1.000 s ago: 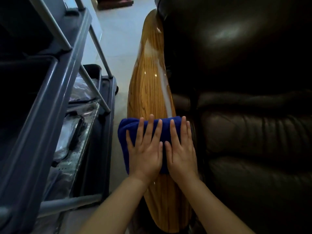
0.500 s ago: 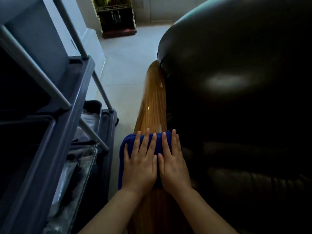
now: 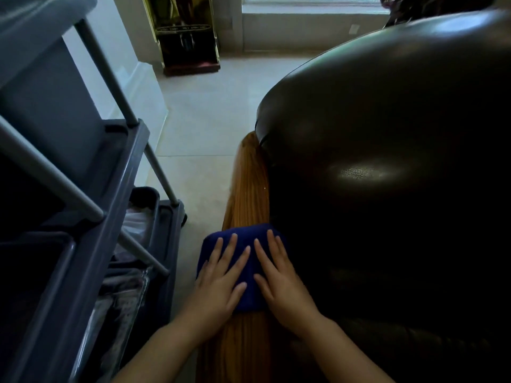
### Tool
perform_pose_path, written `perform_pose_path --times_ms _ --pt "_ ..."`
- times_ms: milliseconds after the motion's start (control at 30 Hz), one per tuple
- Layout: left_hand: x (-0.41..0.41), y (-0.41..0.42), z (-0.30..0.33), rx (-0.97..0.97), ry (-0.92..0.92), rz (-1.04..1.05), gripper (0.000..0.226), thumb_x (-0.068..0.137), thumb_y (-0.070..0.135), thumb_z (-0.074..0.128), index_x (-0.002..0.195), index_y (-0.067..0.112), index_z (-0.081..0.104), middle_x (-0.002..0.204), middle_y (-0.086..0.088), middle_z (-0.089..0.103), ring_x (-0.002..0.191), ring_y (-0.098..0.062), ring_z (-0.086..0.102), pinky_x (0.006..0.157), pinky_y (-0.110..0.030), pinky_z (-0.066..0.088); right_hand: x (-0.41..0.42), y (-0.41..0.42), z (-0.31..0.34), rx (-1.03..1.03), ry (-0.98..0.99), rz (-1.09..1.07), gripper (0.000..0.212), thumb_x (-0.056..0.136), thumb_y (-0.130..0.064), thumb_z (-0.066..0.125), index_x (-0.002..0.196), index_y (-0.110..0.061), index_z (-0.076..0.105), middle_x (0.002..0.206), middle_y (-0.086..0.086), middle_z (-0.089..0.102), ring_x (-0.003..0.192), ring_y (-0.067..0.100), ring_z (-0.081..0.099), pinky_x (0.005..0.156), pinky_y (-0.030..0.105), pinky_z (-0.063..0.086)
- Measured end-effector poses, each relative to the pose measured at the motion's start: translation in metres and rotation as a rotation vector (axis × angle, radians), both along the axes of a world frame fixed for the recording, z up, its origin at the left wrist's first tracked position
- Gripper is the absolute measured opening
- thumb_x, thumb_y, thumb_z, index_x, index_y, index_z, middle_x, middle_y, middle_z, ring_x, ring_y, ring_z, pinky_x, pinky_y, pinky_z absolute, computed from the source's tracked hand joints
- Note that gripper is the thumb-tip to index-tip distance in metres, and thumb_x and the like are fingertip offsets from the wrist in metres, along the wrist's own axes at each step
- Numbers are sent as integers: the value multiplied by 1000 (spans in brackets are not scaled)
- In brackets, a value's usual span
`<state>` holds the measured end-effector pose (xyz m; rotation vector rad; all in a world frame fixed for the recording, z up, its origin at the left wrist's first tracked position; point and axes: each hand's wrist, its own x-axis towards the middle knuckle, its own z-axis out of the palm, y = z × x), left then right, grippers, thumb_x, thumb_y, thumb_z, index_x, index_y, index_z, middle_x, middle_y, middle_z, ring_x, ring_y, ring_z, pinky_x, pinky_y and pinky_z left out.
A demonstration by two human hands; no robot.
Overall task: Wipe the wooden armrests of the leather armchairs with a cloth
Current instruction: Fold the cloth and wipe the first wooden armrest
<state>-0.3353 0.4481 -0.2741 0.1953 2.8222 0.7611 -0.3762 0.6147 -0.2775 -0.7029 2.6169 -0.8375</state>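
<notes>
A glossy wooden armrest (image 3: 249, 186) runs away from me along the left side of a dark leather armchair (image 3: 387, 161). A folded blue cloth (image 3: 250, 275) lies across the armrest. My left hand (image 3: 221, 280) and my right hand (image 3: 284, 283) press flat on the cloth side by side, fingers spread and pointing forward. The cloth's middle and right edge are partly hidden under my hands. The armrest's far tip meets the armchair's rounded back.
A grey service cart (image 3: 69, 217) with metal struts and lower bins stands close on the left. Pale tiled floor (image 3: 207, 120) lies between the cart and the armchair. A dark stand with gold trim (image 3: 188, 37) is against the far wall.
Both hands have slid the cloth forward along the armrest toward the chair's back. My view has lifted, showing more floor and the far wall.
</notes>
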Motion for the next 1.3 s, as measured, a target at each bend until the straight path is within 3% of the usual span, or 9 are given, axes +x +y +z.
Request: perform_pose_path --times_ms 100,267,400,600,800,933,1100,1233,1300 --pt "-38 -7 7 96 -52 29 71 93 33 43 131 47 -16 136 26 -41 130 -4 -38 114 -34 -9 -35 -10 1 0 2 15 63 97 -38 33 133 -45 -18 133 -26 -45 128 -1 -39 105 24 -13" --pt "-94 -17 25 126 -125 60 76 90 23 54 143 30 0 151 7 -21 142 -20 -16 116 -35 -1 -89 -21 9 22 -10 20 64 96 -34 39 145 -35 -3 142 -16 -33 134 5 -25 108 27 -4" --pt "-121 -20 33 192 -133 110 76 86 17 60 144 28 12 157 -2 -4 145 -21 -3 119 -38 9 -118 -26 16 -2 -19 6 65 95 -29 45 146 -32 5 156 -5 -17 142 15 -15 113 31 0" --pt "-138 -20 37 209 -64 193 75 81 13 65 143 24 24 156 -7 13 142 -20 17 114 -30 20 -132 -33 23 -53 38 -64 60 91 -22 53 144 -27 24 158 3 4 144 22 0 115 32 5" --pt "-117 -12 36 127 62 276 63 79 15 66 136 24 41 148 -6 34 136 -20 32 112 -32 26 -111 -34 24 -52 181 -113 51 89 -13 55 137 -21 41 153 6 26 138 27 16 112 31 16" --pt "-92 -14 37 73 65 279 55 80 19 65 131 29 48 141 0 42 129 -17 40 104 -28 33 -88 -29 24 -21 237 -81 48 88 -13 55 134 -20 45 149 4 35 137 25 20 110 25 13" --pt "-62 -13 42 68 31 291 47 80 18 66 124 30 54 135 4 47 124 -13 43 102 -27 35 -54 -22 24 -45 187 -95 45 86 -14 58 130 -23 50 143 -1 45 134 16 31 108 27 27" --pt "-46 -13 55 73 6 269 39 78 11 66 115 24 62 127 2 57 118 -13 51 99 -24 37 -37 -13 32 -49 144 -200 32 86 -16 58 117 -25 61 123 -1 54 110 13 54 94 23 41" --pt "-42 -13 69 119 -58 277 36 77 9 66 111 21 65 118 -1 65 111 -15 57 98 -26 42 -43 -4 47 -53 -1 -160 27 85 -15 61 110 -25 65 112 -3 61 103 11 57 87 22 45"
